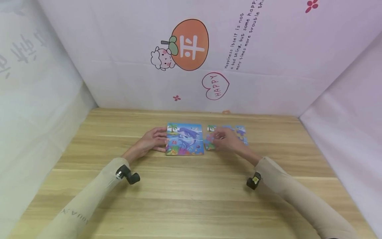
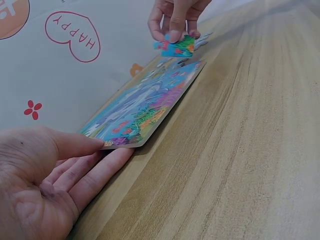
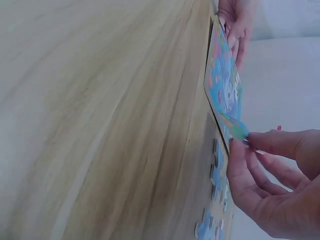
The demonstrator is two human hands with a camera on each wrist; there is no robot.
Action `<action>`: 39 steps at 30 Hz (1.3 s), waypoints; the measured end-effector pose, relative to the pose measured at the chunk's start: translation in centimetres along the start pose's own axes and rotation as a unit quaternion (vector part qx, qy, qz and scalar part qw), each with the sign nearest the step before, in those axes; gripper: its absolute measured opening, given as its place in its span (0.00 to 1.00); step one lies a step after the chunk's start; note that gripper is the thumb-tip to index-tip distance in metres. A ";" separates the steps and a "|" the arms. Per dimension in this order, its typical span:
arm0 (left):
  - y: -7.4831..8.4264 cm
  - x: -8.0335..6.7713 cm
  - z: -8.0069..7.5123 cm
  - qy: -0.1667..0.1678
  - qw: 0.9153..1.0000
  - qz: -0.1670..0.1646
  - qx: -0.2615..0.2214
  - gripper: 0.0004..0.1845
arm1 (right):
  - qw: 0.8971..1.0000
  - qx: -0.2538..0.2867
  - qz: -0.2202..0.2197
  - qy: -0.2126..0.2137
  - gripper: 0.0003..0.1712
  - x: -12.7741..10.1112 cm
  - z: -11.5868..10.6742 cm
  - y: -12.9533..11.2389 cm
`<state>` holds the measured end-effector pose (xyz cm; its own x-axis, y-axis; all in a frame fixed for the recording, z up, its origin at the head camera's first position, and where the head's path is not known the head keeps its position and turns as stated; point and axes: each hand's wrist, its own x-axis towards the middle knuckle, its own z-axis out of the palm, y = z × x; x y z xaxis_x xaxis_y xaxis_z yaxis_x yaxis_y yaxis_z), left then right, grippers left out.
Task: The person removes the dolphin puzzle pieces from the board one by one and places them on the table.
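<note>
A square dolphin picture board (image 1: 185, 138) lies on the wooden table, its left edge held by my left hand (image 1: 153, 141). In the left wrist view the thumb is on the board's top edge and fingers reach under its side. My right hand (image 1: 228, 140) pinches a jigsaw piece (image 2: 181, 47) with green, red and blue coral colours, raised just past the board's right side. Beneath and around that hand lie several loose jigsaw pieces (image 1: 240, 130), partly hidden by it; one shows a palm tree.
The wooden table (image 1: 191, 199) meets a white printed cloth wall (image 1: 134, 83) right behind the board and pieces. White cloth also stands at the left and right sides. A small camera is strapped on each wrist.
</note>
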<state>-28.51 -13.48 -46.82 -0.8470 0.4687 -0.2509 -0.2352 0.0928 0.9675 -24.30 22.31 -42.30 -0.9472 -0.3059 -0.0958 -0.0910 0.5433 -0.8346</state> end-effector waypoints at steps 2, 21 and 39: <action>0.0 0.0 0.1 0.002 1.000 0.000 0.000 0.39 | 1.000 -0.005 0.005 -0.009 0.10 -0.3 -0.3 0.1; -0.5 0.1 0.0 0.006 1.000 0.002 -0.003 0.38 | 0.993 -0.085 0.069 -0.048 0.04 -1.0 -0.8 0.3; -0.3 0.0 0.1 -0.001 1.000 0.009 -0.002 0.38 | 0.989 -0.138 0.052 -0.029 0.11 -1.5 -0.1 0.9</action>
<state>-28.39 -13.48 -47.10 -0.8503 0.4716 -0.2334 -0.2223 0.0801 0.9717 -23.00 23.31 -42.88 -0.9373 -0.2772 -0.2115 -0.0818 0.7645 -0.6394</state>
